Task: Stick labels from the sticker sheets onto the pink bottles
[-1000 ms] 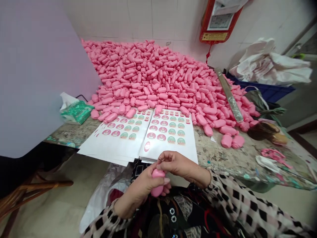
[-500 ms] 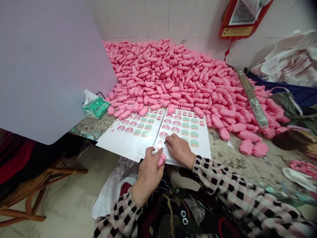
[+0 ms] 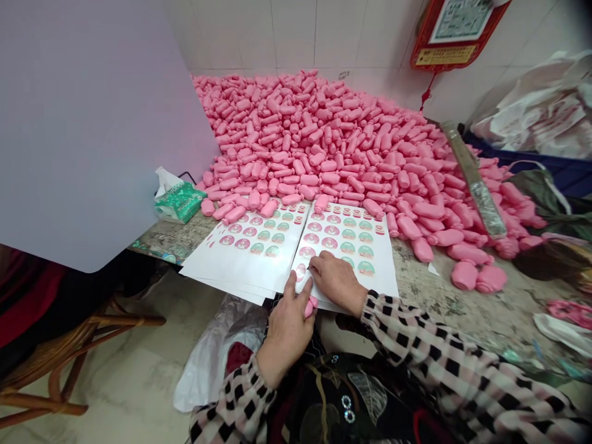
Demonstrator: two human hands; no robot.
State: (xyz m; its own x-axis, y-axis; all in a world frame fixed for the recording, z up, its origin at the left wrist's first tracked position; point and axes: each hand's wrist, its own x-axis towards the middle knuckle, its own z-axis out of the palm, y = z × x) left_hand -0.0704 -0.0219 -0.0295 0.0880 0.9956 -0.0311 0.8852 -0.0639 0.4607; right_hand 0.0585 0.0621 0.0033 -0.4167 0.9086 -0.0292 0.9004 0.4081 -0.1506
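Note:
My left hand (image 3: 289,320) is closed around a small pink bottle (image 3: 311,306), with only part of the bottle showing. Its index finger and another finger reach forward onto the front edge of the right sticker sheet (image 3: 386,271). Over that sheet my right hand (image 3: 337,276) is curled in a pinch beside a pink-and-white sticker (image 3: 300,271). A tiny dark tip shows at its fingertips, too small to name. Rows of pink and green stickers cover the sheet. To the left lies another sticker sheet (image 3: 240,271), on a stack of sheets.
A large heap of pink bottles (image 3: 314,135) covers the back of the worktable (image 3: 444,314). A green tissue pack (image 3: 180,200) sits at left by a pale panel (image 3: 92,123). A wrapped bar (image 3: 478,185) leans on the heap at right. A wicker chair (image 3: 69,357) stands at lower left.
My left hand has moved slightly right and forward with the bottle, its fingers now reaching onto the sheet. My right hand stays pinched by the same sticker. The view has shifted slightly.

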